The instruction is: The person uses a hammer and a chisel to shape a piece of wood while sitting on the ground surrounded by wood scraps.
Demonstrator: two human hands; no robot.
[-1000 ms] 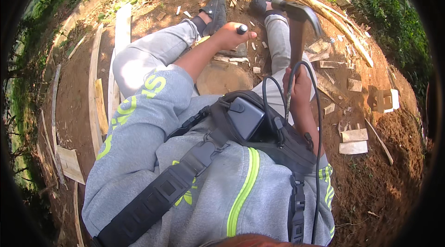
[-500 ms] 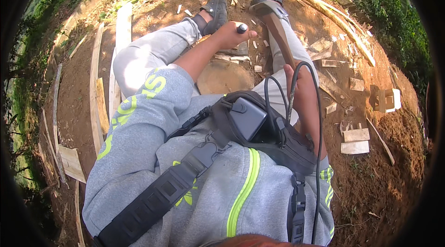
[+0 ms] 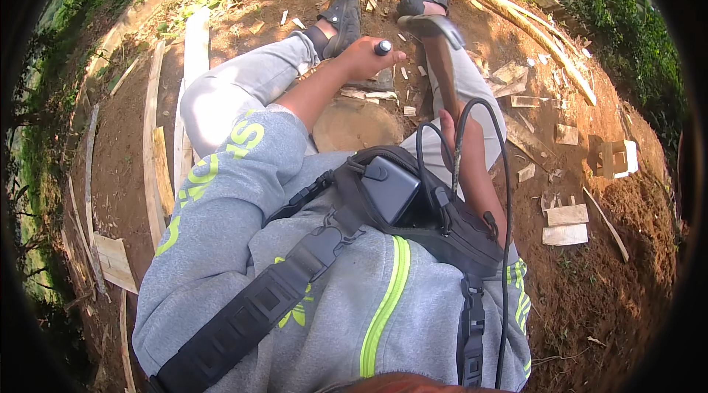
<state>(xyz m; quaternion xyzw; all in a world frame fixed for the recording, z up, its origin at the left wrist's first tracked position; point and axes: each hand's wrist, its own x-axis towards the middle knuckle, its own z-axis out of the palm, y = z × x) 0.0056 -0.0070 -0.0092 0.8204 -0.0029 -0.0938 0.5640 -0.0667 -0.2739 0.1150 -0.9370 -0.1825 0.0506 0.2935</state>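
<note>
My left hand is closed around a dark cylindrical handle, its pale round end facing up. The rest of that tool is hidden under the fist. Just below the hand, short pieces of wood lie at the far edge of a round log block between my legs. My right hand grips the lower end of a wooden-handled hammer. The hammer's grey metal head is held out over my right shin, apart from the left hand's tool. Black cables partly cover the right hand.
Wood chips and offcuts are scattered over the brown soil, mostly at right. Long boards lie at left, and a long pole curves along the far right. Green plants edge the ground. A black pouch sits on my lap.
The hammer head has come slightly nearer to me, and my right hand has shifted a little to the left. My left hand stays almost in place on its handle.
</note>
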